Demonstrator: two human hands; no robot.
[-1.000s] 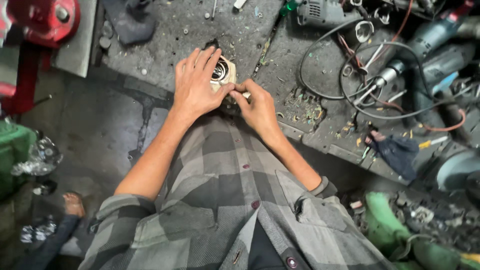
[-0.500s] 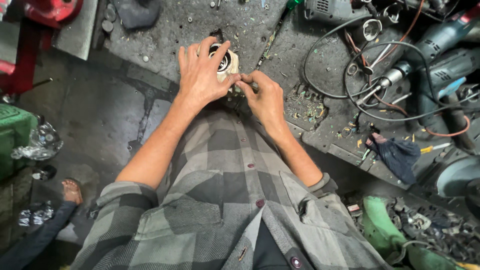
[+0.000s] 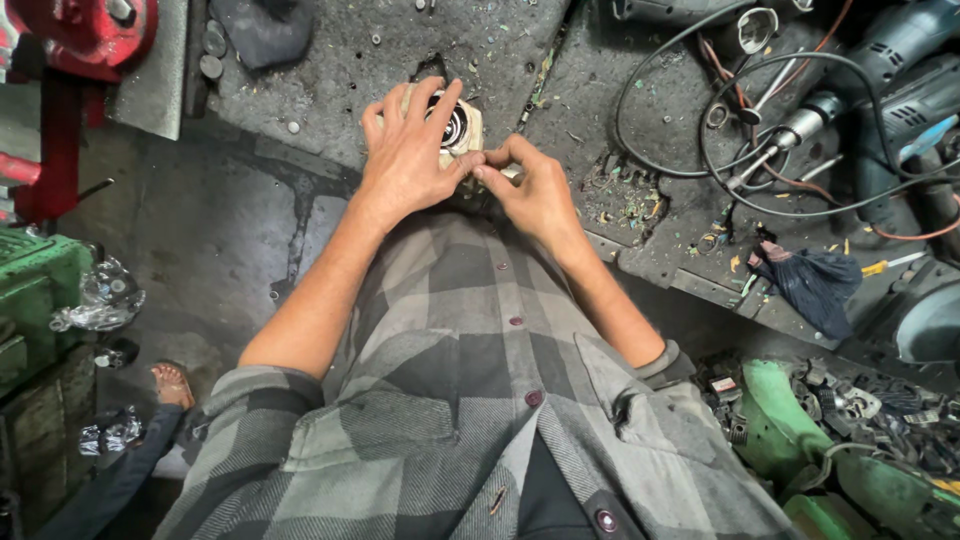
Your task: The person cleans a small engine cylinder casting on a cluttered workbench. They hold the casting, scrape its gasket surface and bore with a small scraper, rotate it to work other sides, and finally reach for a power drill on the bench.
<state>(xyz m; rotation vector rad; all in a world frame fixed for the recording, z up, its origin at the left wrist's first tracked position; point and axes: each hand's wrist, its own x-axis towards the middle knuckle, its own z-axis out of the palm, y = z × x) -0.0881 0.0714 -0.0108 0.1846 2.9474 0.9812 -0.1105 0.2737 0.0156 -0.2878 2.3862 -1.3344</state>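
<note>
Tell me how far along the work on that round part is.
Done: nothing finished shows. In hand: the left hand grips a beige round motor part with a dark coiled centre on the workbench, the right hand pinching at its edge. Left: the part is not yet set down; loose screws lie nearby.

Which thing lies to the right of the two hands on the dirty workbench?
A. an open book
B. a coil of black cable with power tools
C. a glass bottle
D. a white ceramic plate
B: the black cable loops beside grey power tools, to the right of the right hand.
</note>
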